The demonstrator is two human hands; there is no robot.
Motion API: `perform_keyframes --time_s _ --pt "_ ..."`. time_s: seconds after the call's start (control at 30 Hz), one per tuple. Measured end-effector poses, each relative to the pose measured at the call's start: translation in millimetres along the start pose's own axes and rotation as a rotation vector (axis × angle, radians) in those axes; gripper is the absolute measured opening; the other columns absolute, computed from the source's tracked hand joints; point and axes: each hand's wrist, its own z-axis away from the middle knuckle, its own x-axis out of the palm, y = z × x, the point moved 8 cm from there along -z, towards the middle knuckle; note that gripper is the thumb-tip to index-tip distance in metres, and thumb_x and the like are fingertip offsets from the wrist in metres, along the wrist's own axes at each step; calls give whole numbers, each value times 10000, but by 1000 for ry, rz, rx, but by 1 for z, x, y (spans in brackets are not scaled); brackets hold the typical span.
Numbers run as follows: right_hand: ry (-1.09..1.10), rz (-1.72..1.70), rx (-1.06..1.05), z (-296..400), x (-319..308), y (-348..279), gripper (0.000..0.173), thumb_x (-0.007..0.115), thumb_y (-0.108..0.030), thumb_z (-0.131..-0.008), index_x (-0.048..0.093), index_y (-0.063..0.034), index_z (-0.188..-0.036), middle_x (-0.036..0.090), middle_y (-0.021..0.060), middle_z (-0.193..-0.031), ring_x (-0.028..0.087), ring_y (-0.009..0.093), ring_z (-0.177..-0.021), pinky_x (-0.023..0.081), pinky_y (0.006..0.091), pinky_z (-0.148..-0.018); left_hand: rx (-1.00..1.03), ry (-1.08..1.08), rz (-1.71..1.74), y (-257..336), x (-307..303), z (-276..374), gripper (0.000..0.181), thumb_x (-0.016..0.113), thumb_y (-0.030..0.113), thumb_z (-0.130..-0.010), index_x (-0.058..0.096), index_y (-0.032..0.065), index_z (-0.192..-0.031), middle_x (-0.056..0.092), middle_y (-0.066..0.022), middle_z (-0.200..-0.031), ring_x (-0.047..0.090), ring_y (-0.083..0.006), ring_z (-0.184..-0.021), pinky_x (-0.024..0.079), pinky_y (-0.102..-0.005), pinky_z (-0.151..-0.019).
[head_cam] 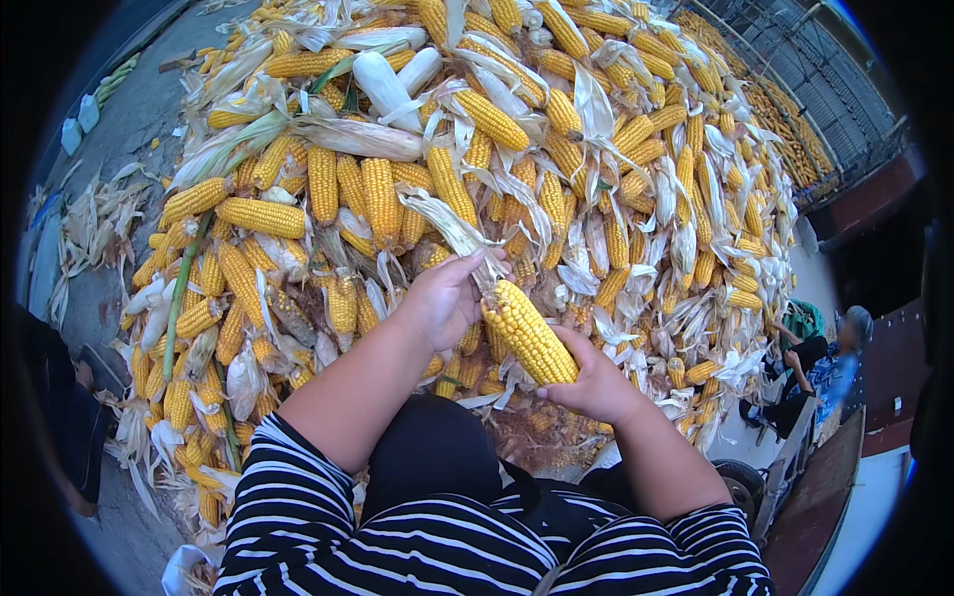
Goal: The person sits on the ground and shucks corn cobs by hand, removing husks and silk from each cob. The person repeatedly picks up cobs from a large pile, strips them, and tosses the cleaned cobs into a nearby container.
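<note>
A yellow ear of corn (529,335) lies slantwise between my hands, its kernels bare. My right hand (592,376) grips its lower right end. My left hand (451,298) is closed around the pale dry husk (455,223) where it joins the upper left end of the ear; the husk's loose end sticks out past my fingers. Beyond and around both hands is a large heap of corn ears (384,201), many bare and some with whitish husks still attached. Brown corn silk (540,439) lies below the held ear, near my knees.
A green stalk (184,287) lies on the heap's left side. Loose husks (100,223) and white jugs (88,113) are on the ground at left. A person in dark clothes is at the left edge; another person (827,372) sits at right near a cart (809,492). Fenced corn (790,134) stands behind.
</note>
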Motion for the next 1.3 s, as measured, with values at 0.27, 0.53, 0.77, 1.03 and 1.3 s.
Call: perform_keyframes --time_s 0.27,0.53,0.77,1.03,1.3 --pt "130 -67 -152 86 -20 -3 767 773 -122 -661 394 -4 -1317 549 98 -1142 524 169 -1058 418 310 -926 236 5 168 3 137 32 325 403 327 -987 421 133 -728 314 40 -560 278 -95 -477 288 -249 -474" --pt "149 -1088 126 131 22 44 503 679 -103 -765 437 -43 -1202 576 88 -973 604 191 -821 519 321 -716 537 33 199 -22 189 46 349 391 353 -991 395 147 -709 281 46 -562 237 -81 -465 230 -240 -439" --pt "435 -1021 94 172 -38 105 523 674 -120 -766 434 -22 -1220 589 88 -1004 605 171 -785 516 304 -706 396 204 -187 -73 102 0 311 456 367 -965 433 146 -748 316 60 -571 245 -49 -455 193 -223 -392" --pt "1252 -1091 -1266 489 -276 33 412 636 -153 -843 486 -36 -1209 577 76 -1088 587 161 -874 517 319 -781 285 302 -404 -87 98 5 211 555 328 -918 511 139 -834 371 89 -593 297 -33 -475 236 -202 -439" --pt "1095 -1130 -673 363 -216 92 381 562 -127 -886 464 -65 -1249 587 12 -911 550 99 -770 478 255 -691 344 514 -282 -43 43 -28 220 657 227 -844 484 131 -749 428 15 -598 427 -122 -524 403 -294 -505"
